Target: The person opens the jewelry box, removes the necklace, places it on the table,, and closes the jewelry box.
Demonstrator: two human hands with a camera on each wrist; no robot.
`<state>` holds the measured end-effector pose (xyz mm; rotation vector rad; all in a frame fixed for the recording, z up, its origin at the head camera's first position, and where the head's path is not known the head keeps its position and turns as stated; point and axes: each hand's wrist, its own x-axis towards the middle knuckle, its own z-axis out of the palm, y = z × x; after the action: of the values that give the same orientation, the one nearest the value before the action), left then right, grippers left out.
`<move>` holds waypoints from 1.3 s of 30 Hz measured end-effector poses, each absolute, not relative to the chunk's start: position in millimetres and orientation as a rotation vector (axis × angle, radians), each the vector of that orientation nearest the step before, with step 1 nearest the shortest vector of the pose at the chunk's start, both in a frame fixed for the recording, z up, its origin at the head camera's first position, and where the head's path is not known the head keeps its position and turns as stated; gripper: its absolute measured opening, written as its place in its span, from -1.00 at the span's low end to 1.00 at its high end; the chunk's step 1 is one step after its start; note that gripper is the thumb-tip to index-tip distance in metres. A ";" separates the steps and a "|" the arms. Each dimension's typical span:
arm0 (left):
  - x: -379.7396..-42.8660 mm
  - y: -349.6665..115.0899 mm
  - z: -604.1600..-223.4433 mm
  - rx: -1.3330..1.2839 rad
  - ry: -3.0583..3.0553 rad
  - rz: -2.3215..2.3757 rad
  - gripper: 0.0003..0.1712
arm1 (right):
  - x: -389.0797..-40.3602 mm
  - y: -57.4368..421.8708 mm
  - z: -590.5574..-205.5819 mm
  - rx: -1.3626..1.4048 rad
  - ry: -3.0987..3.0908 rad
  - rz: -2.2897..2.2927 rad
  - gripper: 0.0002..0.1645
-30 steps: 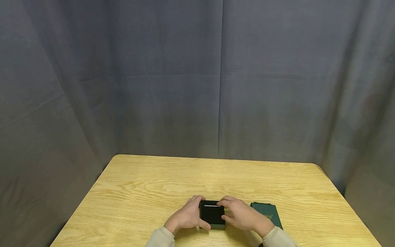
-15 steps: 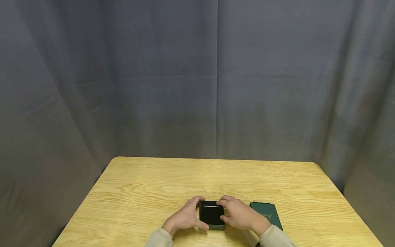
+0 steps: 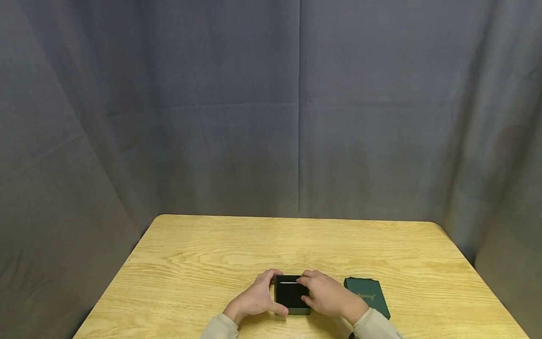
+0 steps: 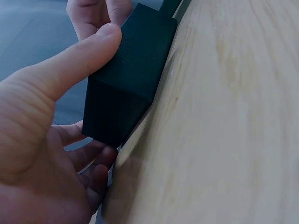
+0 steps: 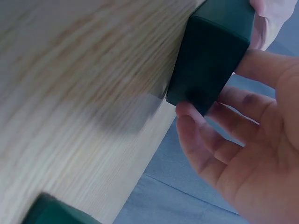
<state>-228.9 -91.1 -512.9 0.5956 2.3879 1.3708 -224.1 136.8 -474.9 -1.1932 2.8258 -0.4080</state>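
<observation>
A small dark green jewelry box [image 3: 298, 311], without its lid, sits between both hands on the table. Inside is a black pad [image 3: 290, 297] with a thin silvery strip [image 3: 288, 282] along its far side, too small to identify. My left hand [image 3: 256, 296] grips the left end, thumb at the near corner and fingers round the far one. The right hand [image 3: 327, 294] holds the right end, thumb and index fingertips over the top edge. In the left wrist view the left thumb presses the near wall of the box [image 4: 133, 51]. Right fingers touch the box's corner [image 5: 205, 60] in the right wrist view.
A green lid [image 3: 367, 297] with gold lettering lies on the table just right of the right hand. The light wooden table [image 3: 211, 245] stretches away behind the box. Grey curtains [image 3: 228, 141] hang behind it and at both sides.
The right hand's fingertips have shifted slightly left, further over the top of the box. The left hand keeps its hold, and the box and lid look unmoved.
</observation>
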 end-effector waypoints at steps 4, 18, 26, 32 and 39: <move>-228.4 -90.1 -512.7 0.599 2.407 1.355 -0.04 | -224.7 135.3 -475.1 -1.203 2.842 -0.387 -0.62; -226.8 -88.8 -509.4 0.571 2.445 1.331 -0.01 | -215.9 118.5 -479.4 -1.148 3.091 -0.069 -0.76; -227.4 -88.7 -509.2 0.577 2.449 1.332 -0.03 | -221.1 117.4 -477.7 -1.129 2.996 -0.183 -0.76; -226.0 -87.5 -509.3 0.563 2.460 1.313 -0.02 | -225.8 122.0 -477.0 -1.074 2.899 -0.279 -0.74; -227.7 -86.1 -510.6 0.564 2.485 1.299 -0.01 | -225.6 121.5 -473.2 -1.061 2.887 -0.288 -0.79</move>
<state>-227.7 -86.1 -510.6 0.5640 2.4855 1.2988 -225.6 121.5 -473.2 -1.0614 2.8871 -0.2878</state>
